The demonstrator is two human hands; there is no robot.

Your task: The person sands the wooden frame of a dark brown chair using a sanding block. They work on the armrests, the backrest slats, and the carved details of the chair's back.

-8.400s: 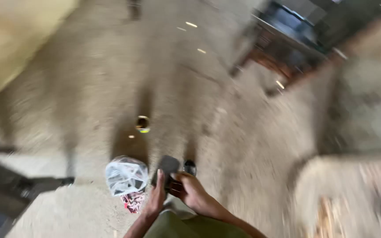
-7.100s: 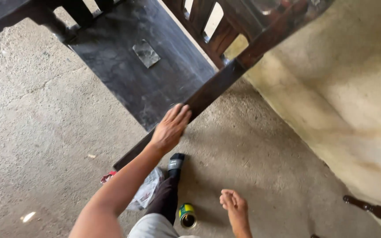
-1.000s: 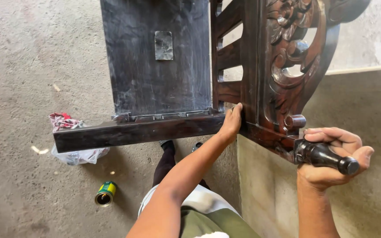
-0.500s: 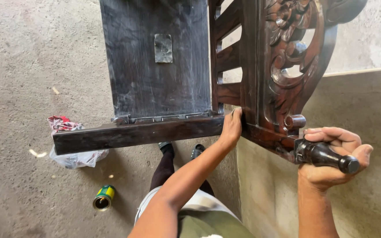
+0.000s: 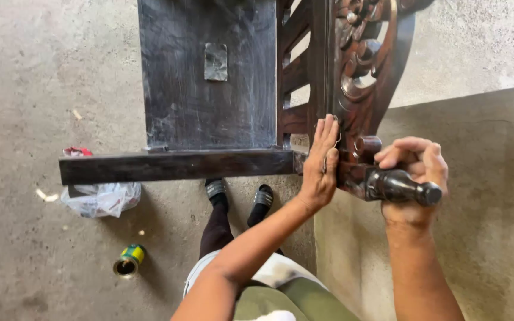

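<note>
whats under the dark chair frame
Under the dark chair frame lie concrete floor, the person's sandalled feet and a plastic bag, partly covered by the rail. More floor is hidden.

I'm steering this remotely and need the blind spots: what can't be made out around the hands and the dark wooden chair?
All from the head view:
- Chair: its top is cut off by the upper edge.
- Left hand: lies flat on the carved frame, hiding the wood beneath.
- Right hand: palm hidden behind the turned leg it grips.
- Plastic bag: partly behind the front rail; contents unreadable.
- Can: too small to see inside.
</note>
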